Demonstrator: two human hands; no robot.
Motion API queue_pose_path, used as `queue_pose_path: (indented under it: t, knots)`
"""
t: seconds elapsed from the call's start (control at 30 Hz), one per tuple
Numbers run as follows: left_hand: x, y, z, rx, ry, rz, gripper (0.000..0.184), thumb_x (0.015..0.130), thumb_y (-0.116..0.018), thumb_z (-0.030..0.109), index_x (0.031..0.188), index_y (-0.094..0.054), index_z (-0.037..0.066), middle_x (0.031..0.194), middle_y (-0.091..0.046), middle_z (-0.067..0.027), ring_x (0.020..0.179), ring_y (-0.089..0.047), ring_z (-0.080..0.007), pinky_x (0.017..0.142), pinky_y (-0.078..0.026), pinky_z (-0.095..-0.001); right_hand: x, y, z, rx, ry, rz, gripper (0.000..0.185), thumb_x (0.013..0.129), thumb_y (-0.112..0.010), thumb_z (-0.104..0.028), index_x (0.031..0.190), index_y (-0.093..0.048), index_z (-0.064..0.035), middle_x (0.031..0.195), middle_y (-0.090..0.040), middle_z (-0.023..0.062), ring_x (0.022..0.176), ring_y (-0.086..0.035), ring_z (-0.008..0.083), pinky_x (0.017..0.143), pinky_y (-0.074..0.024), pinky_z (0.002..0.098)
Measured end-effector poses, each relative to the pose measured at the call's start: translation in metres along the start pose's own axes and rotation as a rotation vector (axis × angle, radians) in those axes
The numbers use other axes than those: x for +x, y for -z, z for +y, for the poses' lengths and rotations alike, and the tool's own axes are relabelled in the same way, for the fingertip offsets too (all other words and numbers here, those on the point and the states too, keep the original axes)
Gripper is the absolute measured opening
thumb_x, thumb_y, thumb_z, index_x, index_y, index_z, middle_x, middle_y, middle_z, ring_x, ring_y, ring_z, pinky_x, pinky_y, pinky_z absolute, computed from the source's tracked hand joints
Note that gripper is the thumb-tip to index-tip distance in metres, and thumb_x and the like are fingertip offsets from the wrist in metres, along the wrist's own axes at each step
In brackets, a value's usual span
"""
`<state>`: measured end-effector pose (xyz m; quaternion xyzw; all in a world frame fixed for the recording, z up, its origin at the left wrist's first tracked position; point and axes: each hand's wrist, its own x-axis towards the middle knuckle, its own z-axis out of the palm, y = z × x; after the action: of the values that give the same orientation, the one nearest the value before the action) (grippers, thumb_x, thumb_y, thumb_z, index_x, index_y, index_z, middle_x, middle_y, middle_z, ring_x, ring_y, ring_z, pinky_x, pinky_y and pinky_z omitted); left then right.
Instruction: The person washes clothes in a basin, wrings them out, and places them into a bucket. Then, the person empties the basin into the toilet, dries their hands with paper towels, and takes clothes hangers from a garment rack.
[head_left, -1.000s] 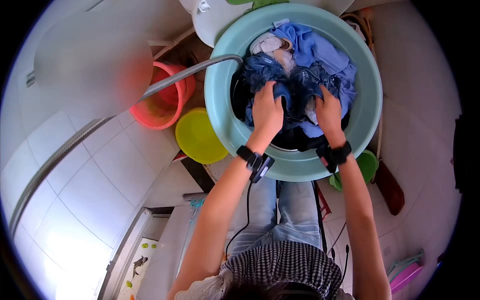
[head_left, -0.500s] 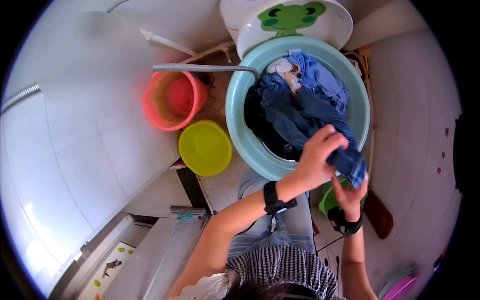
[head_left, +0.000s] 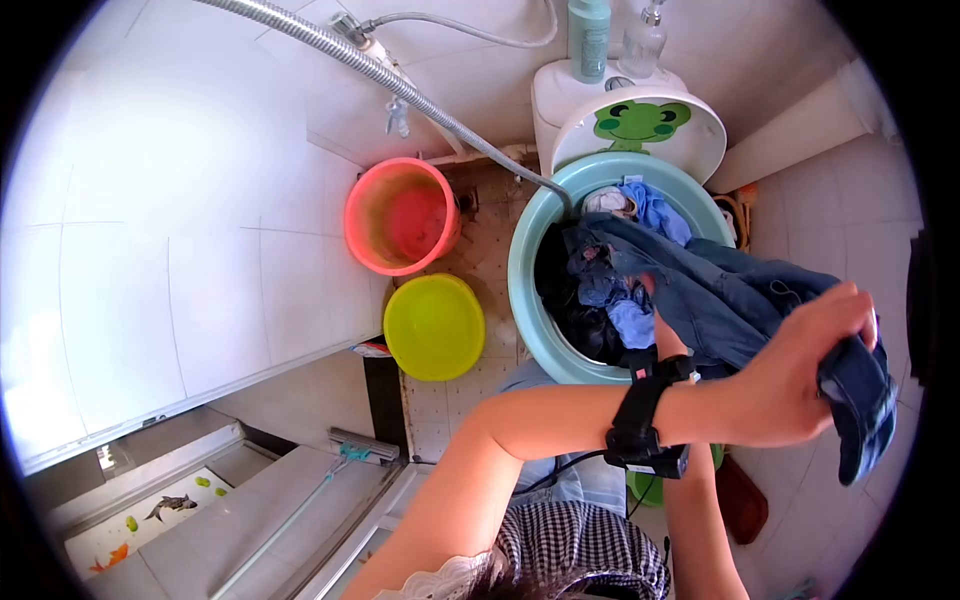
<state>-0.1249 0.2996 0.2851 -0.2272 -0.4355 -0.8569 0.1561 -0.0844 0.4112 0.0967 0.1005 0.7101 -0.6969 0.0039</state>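
My left hand [head_left: 805,370] is closed around one end of a pair of dark blue jeans [head_left: 730,290], held out past the right rim of a light-blue basin [head_left: 532,345]. A free end of denim hangs below the fist, and the rest stretches back into the basin. My left forearm crosses over my right arm. My right hand [head_left: 661,325] reaches up into the basin, partly covered by the cloth, its fingers mostly hidden. Around it lie light-blue cloth [head_left: 632,325] and black clothing [head_left: 590,325], with a blue garment [head_left: 660,215] farther back.
A metal hose [head_left: 440,118] runs down into the basin. Left of it stand a pink bucket [head_left: 405,225] and a yellow-green basin [head_left: 435,328]. Behind is a toilet with a frog-decorated lid [head_left: 645,125], bottles [head_left: 590,45] on its tank. A mop [head_left: 350,450] lies lower left.
My left hand has pulled the jeans out to the right, past the rim. My right hand has moved from the basin's lower right edge into the clothes. The view has shifted.
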Motion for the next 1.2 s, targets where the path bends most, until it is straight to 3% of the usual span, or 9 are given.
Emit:
queue_pose_path:
  t: [0.23, 0.4, 0.57, 0.8, 0.97, 1.0, 1.03, 1.13, 1.2]
  knots:
    - [-0.001, 0.130, 0.008, -0.027, 0.374, 0.388, 0.030, 0.069, -0.059, -0.005, 0.095, -0.053, 0.008, 0.086, -0.058, -0.0034, 0.081, -0.057, -0.0145, 0.077, -0.046, -0.0273, 0.024, 0.029, 0.085, 0.572, -0.224, 0.048, 0.063, 0.076, -0.063, -0.012, 0.128, -0.031, 0.0015, 0.129, -0.038, 0.0166, 0.116, -0.041, 0.0230, 0.098, -0.0322, 0.0335]
    - [-0.089, 0.246, -0.090, -0.462, 0.689, 0.845, 0.018, 0.077, -0.053, 0.007, 0.094, -0.057, 0.005, 0.094, -0.061, -0.0081, 0.089, -0.058, -0.0238, 0.084, -0.045, -0.0351, 0.000, 0.070, 0.063, -0.610, 0.104, -0.144, 0.055, 0.077, -0.061, -0.010, 0.125, -0.035, 0.0028, 0.124, -0.045, 0.0136, 0.111, -0.045, 0.0217, 0.096, -0.0336, 0.0329]
    - [-0.177, 0.247, -0.172, -0.697, 1.134, 0.952, 0.034, 0.086, -0.045, 0.027, 0.110, -0.053, 0.005, 0.112, -0.057, -0.0105, 0.104, -0.053, -0.0251, 0.095, -0.037, -0.0374, -0.031, 0.076, 0.058, -0.459, 0.061, -0.057, 0.055, 0.078, -0.062, -0.013, 0.125, -0.037, 0.0017, 0.122, -0.048, 0.0089, 0.109, -0.047, 0.0208, 0.095, -0.0338, 0.0322]
    - [-0.140, 0.206, -0.158, -0.938, 1.322, 0.511, 0.045, 0.087, -0.047, 0.040, 0.110, -0.055, 0.003, 0.106, -0.059, -0.0087, 0.097, -0.056, -0.0195, 0.091, -0.041, -0.0309, -0.027, 0.041, 0.013, 0.751, -0.670, -0.449, 0.029, 0.090, -0.047, -0.012, 0.118, -0.040, -0.0068, 0.096, -0.054, 0.0014, 0.082, -0.052, 0.0105, 0.076, -0.0415, 0.0208]
    - [-0.171, 0.220, -0.185, -0.283, 1.301, 0.268, 0.020, 0.080, -0.051, 0.017, 0.091, -0.062, 0.004, 0.091, -0.063, -0.0059, 0.083, -0.059, -0.0147, 0.077, -0.047, -0.0249, -0.007, 0.014, -0.018, 0.307, -0.639, -0.444, 0.038, 0.083, -0.057, -0.012, 0.113, -0.035, -0.0098, 0.084, -0.049, 0.0051, 0.069, -0.049, 0.0087, 0.064, -0.0408, 0.0174]
    - [-0.175, 0.220, -0.183, -0.365, 1.393, 0.386, 0.018, 0.074, -0.054, 0.014, 0.085, -0.063, 0.003, 0.087, -0.063, -0.0069, 0.079, -0.060, -0.0154, 0.074, -0.047, -0.0242, -0.002, 0.023, -0.010, 0.210, -0.622, -0.452, 0.071, 0.070, -0.068, -0.045, 0.118, -0.031, -0.0075, 0.092, -0.048, 0.0092, 0.080, -0.050, 0.0135, 0.071, -0.0416, 0.0205]
    - [-0.164, 0.218, -0.171, -0.367, 1.404, 0.394, 0.018, 0.074, -0.054, 0.014, 0.085, -0.063, 0.003, 0.087, -0.063, -0.0069, 0.079, -0.060, -0.0154, 0.074, -0.047, -0.0242, 0.004, 0.033, 0.007, 0.266, -0.528, -0.415, 0.045, 0.081, -0.058, -0.011, 0.119, -0.033, -0.0097, 0.091, -0.046, 0.0074, 0.074, -0.049, 0.0117, 0.070, -0.0424, 0.0203]
    - [-0.157, 0.218, -0.160, -0.525, 1.643, 0.424, 0.022, 0.068, -0.055, 0.010, 0.085, -0.063, -0.001, 0.083, -0.064, -0.0092, 0.074, -0.061, -0.0187, 0.075, -0.048, -0.0258, 0.023, 0.061, 0.049, 0.154, -0.430, -0.304, 0.060, 0.081, -0.058, -0.010, 0.131, -0.026, -0.0106, 0.108, -0.047, 0.0110, 0.091, -0.051, 0.0149, 0.081, -0.0428, 0.0235]
    - [-0.149, 0.209, -0.151, -0.561, 1.607, 0.340, 0.026, 0.063, -0.056, 0.004, 0.087, -0.063, -0.002, 0.087, -0.064, -0.0099, 0.077, -0.060, -0.0188, 0.075, -0.048, -0.0269, 0.037, 0.036, 0.035, 0.031, -0.609, -0.221, 0.100, 0.066, -0.072, -0.043, 0.140, -0.009, -0.0154, 0.132, -0.031, 0.0180, 0.117, -0.040, 0.0257, 0.089, -0.0413, 0.0311]
